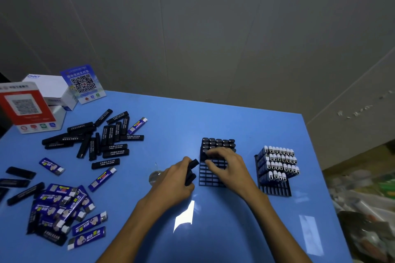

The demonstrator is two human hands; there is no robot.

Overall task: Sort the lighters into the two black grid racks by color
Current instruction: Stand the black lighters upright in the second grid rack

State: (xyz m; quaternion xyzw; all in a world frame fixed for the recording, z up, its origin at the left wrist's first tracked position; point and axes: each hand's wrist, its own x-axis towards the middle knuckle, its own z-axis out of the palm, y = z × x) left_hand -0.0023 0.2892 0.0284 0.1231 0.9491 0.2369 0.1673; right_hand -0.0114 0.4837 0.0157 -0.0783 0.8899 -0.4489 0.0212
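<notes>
Presently we note the left hand (pixel 175 179) clasping several black lighters (pixel 190 172) just left of the middle rack (pixel 210 177), far rows filled. The right hand (pixel 226 165) rests on that rack, grip unclear. Blue lighters fill the right rack (pixel 275 188); loose lighters (pixel 100 139) lie left on the table (pixel 235 124).

Glossy smooth blue table (pixel 235 119); matt black plastic rack (pixel 210 178).

"CHNT" on white box (pixel 46 85), QR codes on stands (pixel 83 83)
</notes>
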